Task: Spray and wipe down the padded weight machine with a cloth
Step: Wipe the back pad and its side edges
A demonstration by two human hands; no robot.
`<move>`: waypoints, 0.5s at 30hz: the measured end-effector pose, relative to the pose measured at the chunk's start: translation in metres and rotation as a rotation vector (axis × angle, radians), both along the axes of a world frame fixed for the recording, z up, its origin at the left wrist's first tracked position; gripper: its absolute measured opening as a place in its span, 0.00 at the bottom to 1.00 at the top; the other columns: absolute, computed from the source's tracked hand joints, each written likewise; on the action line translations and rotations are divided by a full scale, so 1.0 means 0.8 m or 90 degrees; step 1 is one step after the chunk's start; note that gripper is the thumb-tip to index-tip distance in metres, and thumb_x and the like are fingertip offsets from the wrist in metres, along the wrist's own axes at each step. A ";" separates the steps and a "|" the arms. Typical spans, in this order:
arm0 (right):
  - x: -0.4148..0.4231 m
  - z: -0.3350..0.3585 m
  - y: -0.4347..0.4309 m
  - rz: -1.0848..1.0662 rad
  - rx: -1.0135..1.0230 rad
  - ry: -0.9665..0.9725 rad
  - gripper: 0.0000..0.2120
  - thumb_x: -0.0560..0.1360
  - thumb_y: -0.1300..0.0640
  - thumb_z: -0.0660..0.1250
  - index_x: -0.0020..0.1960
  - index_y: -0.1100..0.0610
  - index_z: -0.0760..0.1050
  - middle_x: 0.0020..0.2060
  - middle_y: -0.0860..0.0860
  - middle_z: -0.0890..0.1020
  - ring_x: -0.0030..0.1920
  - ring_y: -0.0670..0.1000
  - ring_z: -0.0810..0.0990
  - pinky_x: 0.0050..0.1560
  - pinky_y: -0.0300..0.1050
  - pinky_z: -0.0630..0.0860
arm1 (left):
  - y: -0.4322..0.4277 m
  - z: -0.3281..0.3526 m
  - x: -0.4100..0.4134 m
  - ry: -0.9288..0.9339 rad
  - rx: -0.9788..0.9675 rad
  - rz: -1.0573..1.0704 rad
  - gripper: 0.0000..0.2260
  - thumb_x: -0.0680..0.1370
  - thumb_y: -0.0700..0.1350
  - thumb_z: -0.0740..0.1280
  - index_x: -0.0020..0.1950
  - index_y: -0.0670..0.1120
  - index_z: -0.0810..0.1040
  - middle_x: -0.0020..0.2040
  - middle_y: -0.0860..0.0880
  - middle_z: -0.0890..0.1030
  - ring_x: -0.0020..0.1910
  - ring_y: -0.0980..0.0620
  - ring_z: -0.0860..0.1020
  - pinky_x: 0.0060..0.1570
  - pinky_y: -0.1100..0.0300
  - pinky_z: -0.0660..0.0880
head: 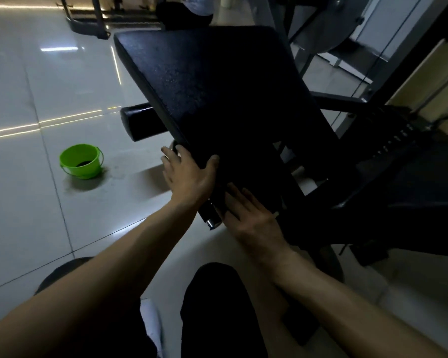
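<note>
From my view I look down on the padded weight machine (367, 182). Its big black pad (217, 86) stands tilted in the middle of the picture, with the low corner toward me. My left hand (189, 177) holds this low corner: the thumb lies over the top face and the fingers (170, 157) are spread along the side edge. My right hand (251, 215) is flat and wide, with straight fingers, just below the same corner, pressing on a dark part. It is too dark there to tell what is under it. Between the two hands a short bar (211, 215) with a shiny end sticks out. A black roller (140, 122) shows left of the pad. A green bucket (80, 161) stands on the tiled floor (36, 86), well apart from the machine.
</note>
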State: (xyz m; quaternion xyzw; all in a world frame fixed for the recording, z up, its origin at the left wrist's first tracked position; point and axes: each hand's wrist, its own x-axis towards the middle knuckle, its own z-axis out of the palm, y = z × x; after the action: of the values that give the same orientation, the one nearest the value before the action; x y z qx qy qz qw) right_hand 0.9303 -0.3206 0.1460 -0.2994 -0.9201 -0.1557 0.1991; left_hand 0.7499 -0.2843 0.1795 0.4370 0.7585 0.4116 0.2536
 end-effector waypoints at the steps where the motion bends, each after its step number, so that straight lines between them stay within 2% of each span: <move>1: 0.019 -0.005 -0.012 -0.014 -0.004 0.010 0.17 0.85 0.64 0.57 0.68 0.62 0.80 0.71 0.61 0.76 0.73 0.61 0.74 0.73 0.59 0.72 | -0.005 -0.002 0.009 0.025 -0.007 -0.006 0.45 0.79 0.62 0.66 0.83 0.42 0.46 0.83 0.40 0.38 0.82 0.40 0.38 0.80 0.41 0.45; 5: 0.054 -0.014 -0.061 -0.111 -0.058 0.116 0.19 0.85 0.66 0.54 0.69 0.60 0.79 0.71 0.62 0.76 0.70 0.62 0.77 0.69 0.56 0.76 | -0.016 -0.009 0.017 0.091 -0.001 -0.044 0.54 0.75 0.67 0.69 0.83 0.43 0.37 0.82 0.42 0.34 0.81 0.42 0.34 0.79 0.44 0.37; 6: 0.058 -0.023 -0.074 -0.133 -0.101 0.152 0.20 0.84 0.67 0.56 0.71 0.59 0.78 0.71 0.61 0.76 0.70 0.61 0.77 0.68 0.55 0.77 | -0.016 -0.009 0.015 0.103 0.000 -0.057 0.55 0.75 0.67 0.69 0.83 0.43 0.36 0.82 0.42 0.34 0.81 0.42 0.34 0.79 0.43 0.36; 8: 0.065 -0.032 -0.103 -0.170 -0.292 0.272 0.26 0.80 0.67 0.65 0.76 0.51 0.71 0.71 0.53 0.76 0.70 0.54 0.77 0.67 0.50 0.78 | -0.017 -0.006 0.014 0.129 0.011 -0.068 0.55 0.75 0.67 0.69 0.83 0.42 0.37 0.82 0.41 0.33 0.81 0.41 0.33 0.79 0.41 0.37; 10: 0.059 -0.027 -0.127 -0.289 -0.605 0.522 0.27 0.81 0.60 0.68 0.77 0.44 0.65 0.69 0.44 0.77 0.70 0.47 0.76 0.60 0.37 0.78 | -0.020 -0.001 0.016 0.159 0.060 -0.055 0.55 0.75 0.66 0.70 0.83 0.43 0.37 0.82 0.41 0.33 0.81 0.40 0.34 0.79 0.41 0.37; 11: 0.049 -0.017 -0.131 -0.370 -0.775 0.719 0.24 0.82 0.57 0.69 0.75 0.44 0.66 0.68 0.44 0.78 0.68 0.47 0.77 0.53 0.31 0.78 | -0.022 0.001 0.018 0.202 0.097 -0.059 0.54 0.75 0.65 0.71 0.83 0.43 0.38 0.82 0.40 0.34 0.81 0.40 0.34 0.79 0.41 0.37; 12: 0.040 -0.011 -0.130 -0.456 -0.904 0.907 0.20 0.82 0.55 0.68 0.72 0.45 0.69 0.66 0.47 0.79 0.64 0.49 0.79 0.48 0.31 0.77 | -0.025 0.001 0.023 0.266 0.136 -0.080 0.52 0.75 0.64 0.71 0.84 0.44 0.40 0.82 0.40 0.35 0.81 0.39 0.35 0.79 0.40 0.37; 13: 0.031 -0.012 -0.125 -0.511 -0.975 1.091 0.14 0.82 0.54 0.68 0.66 0.45 0.72 0.61 0.50 0.81 0.58 0.50 0.81 0.48 0.36 0.78 | -0.027 0.000 0.033 0.334 0.172 -0.124 0.50 0.76 0.63 0.70 0.84 0.45 0.42 0.82 0.39 0.36 0.81 0.38 0.36 0.79 0.39 0.37; 14: 0.018 -0.010 -0.118 -0.534 -1.010 1.218 0.07 0.82 0.52 0.68 0.60 0.46 0.75 0.56 0.51 0.82 0.54 0.52 0.81 0.52 0.45 0.79 | -0.033 0.000 0.038 0.386 0.186 -0.157 0.48 0.77 0.62 0.69 0.84 0.47 0.44 0.82 0.39 0.37 0.81 0.37 0.36 0.79 0.38 0.37; 15: 0.004 -0.010 -0.108 -0.512 -1.016 1.291 0.06 0.82 0.49 0.67 0.59 0.47 0.78 0.53 0.52 0.84 0.52 0.54 0.82 0.56 0.52 0.79 | -0.037 -0.003 0.044 0.422 0.184 -0.186 0.46 0.77 0.63 0.68 0.84 0.48 0.45 0.82 0.38 0.37 0.81 0.36 0.35 0.78 0.38 0.36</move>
State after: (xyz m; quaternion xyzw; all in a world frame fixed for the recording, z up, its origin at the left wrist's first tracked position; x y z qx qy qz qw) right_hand 0.9335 -0.4068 0.1383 -0.5610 -0.0574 0.6577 0.4994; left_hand 0.7848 -0.3139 0.1775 0.6808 0.6635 0.3102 -0.0132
